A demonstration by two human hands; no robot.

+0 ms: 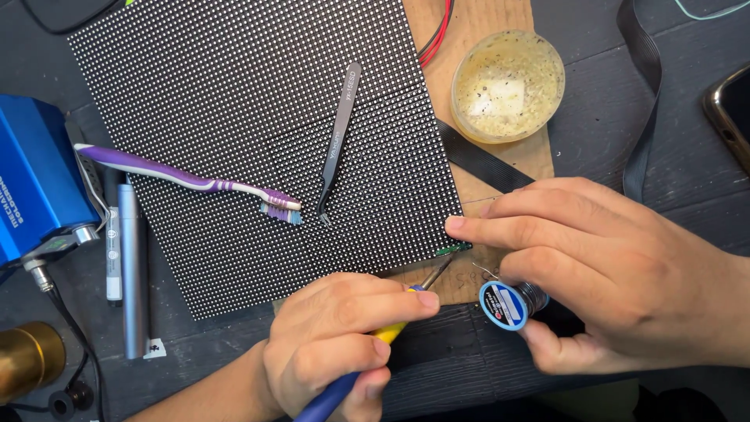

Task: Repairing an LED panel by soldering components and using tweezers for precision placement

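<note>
While the left hand (336, 344) grips a yellow-and-blue soldering iron (367, 363) like a pen, its thin metal tip slants up-right to the green corner of the matte, dotted LED panel (258, 141); the right hand (617, 273), just beside that corner, pinches a small blue solder spool (508, 303) above the dark worktop (609, 133)
</note>
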